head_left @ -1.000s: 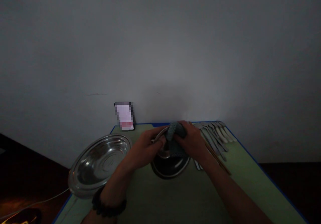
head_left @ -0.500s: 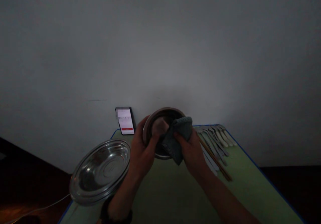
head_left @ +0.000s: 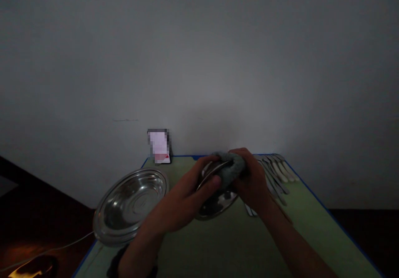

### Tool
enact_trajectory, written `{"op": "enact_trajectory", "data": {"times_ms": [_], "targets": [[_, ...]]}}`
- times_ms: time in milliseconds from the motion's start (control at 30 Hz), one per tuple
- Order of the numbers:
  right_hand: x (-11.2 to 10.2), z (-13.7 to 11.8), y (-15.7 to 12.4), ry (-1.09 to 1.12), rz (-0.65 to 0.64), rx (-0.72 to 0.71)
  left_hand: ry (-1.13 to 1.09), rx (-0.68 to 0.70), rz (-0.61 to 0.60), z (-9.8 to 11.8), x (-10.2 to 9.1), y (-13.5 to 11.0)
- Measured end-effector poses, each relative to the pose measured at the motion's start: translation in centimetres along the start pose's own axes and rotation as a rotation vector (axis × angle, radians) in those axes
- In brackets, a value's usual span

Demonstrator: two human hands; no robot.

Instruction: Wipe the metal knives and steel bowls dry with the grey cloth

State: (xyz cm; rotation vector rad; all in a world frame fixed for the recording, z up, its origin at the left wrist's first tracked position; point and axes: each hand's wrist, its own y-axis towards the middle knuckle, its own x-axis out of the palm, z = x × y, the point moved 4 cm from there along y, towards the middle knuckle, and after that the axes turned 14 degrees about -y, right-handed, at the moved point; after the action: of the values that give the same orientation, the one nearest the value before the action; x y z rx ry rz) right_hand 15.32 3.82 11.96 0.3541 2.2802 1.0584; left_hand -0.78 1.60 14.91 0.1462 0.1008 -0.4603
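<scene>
My left hand (head_left: pixel 190 195) grips the near rim of a small steel bowl (head_left: pixel 218 201), held tilted just above the green table (head_left: pixel 218 249). The thumb lies over the rim. A grey-blue cloth (head_left: pixel 232 168) is bunched in my right hand (head_left: pixel 252 180), which is closed round it and presses it against the bowl's far rim. Both hands meet over the middle of the table, in dim light.
A large shallow steel basin (head_left: pixel 132 205) sits at the table's left edge, partly overhanging it. A phone (head_left: pixel 159 146) leans against the wall at the back. Several spoons and chopsticks (head_left: pixel 276 172) lie in a row at the back right. A white cable (head_left: pixel 62 247) trails off to the left.
The bowl, raised upright facing me half a second ago, has come back down and tilted flatter. The cloth has moved from inside the bowl to its far rim.
</scene>
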Motion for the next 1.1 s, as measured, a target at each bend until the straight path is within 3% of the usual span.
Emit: {"op": "enact_trajectory", "data": {"times_ms": [200,300,367,467,567,667,833,933,1100], "targets": [[2.2,0.5,-1.5,0.29,0.152,0.578,-0.194,0.171,0.247,-0.8,-0.2,-0.1],[3.6,0.0,-2.3,0.452,0.117,0.68,-0.322,0.277,0.365,-1.5,0.1,-0.1],[3.6,0.1,-2.3,0.382,0.08,0.684,-0.365,0.33,0.334,-1.7,0.4,0.1],[2.0,0.6,-1.2,0.106,0.034,0.575,-0.412,0.325,0.166,-1.9,0.5,0.4],[0.2,0.4,0.1,-0.072,-0.056,0.338,-0.481,0.207,-0.021,-2.1,-0.4,0.4],[-0.7,-0.9,0.6,-0.173,-0.135,0.067,-0.407,0.076,-0.161,-1.6,-1.2,0.0],[-1.1,-2.8,0.2,-0.202,-0.098,-0.261,-0.306,-0.039,-0.182,0.0,-1.0,-0.8],[-1.1,-2.4,0.1,-0.145,0.012,-0.206,-0.331,-0.005,-0.131,0.0,-0.5,-0.7],[0.9,-0.3,-1.0,-0.022,0.19,0.349,-0.473,0.22,0.013,-1.3,-0.3,0.0]]}}
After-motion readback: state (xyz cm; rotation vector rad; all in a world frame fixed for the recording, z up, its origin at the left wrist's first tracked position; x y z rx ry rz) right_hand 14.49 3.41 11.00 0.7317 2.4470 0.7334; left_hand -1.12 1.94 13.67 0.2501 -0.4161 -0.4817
